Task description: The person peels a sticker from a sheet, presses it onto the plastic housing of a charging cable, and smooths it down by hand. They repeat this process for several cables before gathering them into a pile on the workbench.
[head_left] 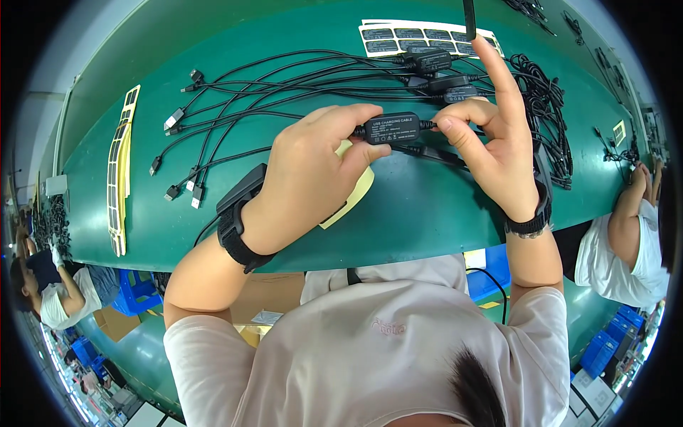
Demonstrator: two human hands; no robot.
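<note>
In front of me I hold a black charging cable by its small flat box [393, 129], which carries a dark label with pale print facing up. My left hand [313, 160] is closed on the box's left end, thumb below and forefinger above. My right hand [498, 132] pinches the cord at the box's right end between thumb and a bent finger. Its forefinger points up, its tip by a narrow black strip [469, 18] I cannot make out. Beneath my left hand a piece of yellow backing paper [359, 199] lies partly hidden.
Several black USB cables [235, 92] with boxes lie across the green table [249, 238]. A label sheet [377, 39] lies at the back, label strips [117, 178] at the left. Coiled cords [551, 107] lie at the right. Another person [619, 242] sits at the far right.
</note>
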